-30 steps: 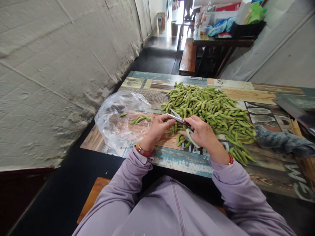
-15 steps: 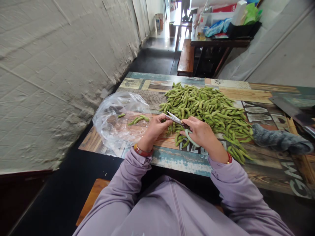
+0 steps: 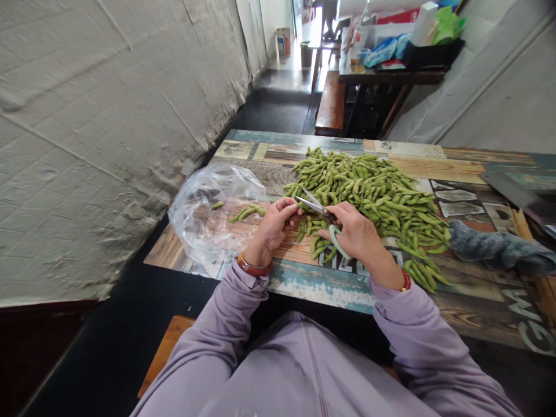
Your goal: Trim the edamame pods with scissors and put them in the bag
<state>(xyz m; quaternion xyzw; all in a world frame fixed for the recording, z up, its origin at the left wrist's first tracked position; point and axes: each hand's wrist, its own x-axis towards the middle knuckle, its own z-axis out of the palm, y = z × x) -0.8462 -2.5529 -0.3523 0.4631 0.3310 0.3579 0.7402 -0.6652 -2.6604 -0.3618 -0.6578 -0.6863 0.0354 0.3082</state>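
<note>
My left hand [image 3: 278, 220] is closed in a pinch, with a green soybean pod mostly hidden between thumb and fingertips. In my right hand [image 3: 354, 231] are scissors [image 3: 313, 204] with pale green handles; their blades stand apart and point left, close to the left fingertips. Behind both hands spreads a large pile of green soybean pods [image 3: 360, 185] on the patchwork-print table [image 3: 321, 286]. To the left, a clear plastic bag [image 3: 195, 220] lies spread out, with a few loose pods [image 3: 247, 212] seen at it; whether they are inside I cannot tell.
A grey fuzzy cloth item [image 3: 499, 246] lies right of the pile, near a dark flat blade [image 3: 519, 197]. A white-covered wall [image 3: 87, 145] runs along the left. Beyond stand a wooden bench [image 3: 330, 104] and another table [image 3: 391, 78] loaded with packets and boxes.
The scissor blades have spread wider apart. My left fingertips have drawn slightly away from the blades. The whole view has shifted a little.
</note>
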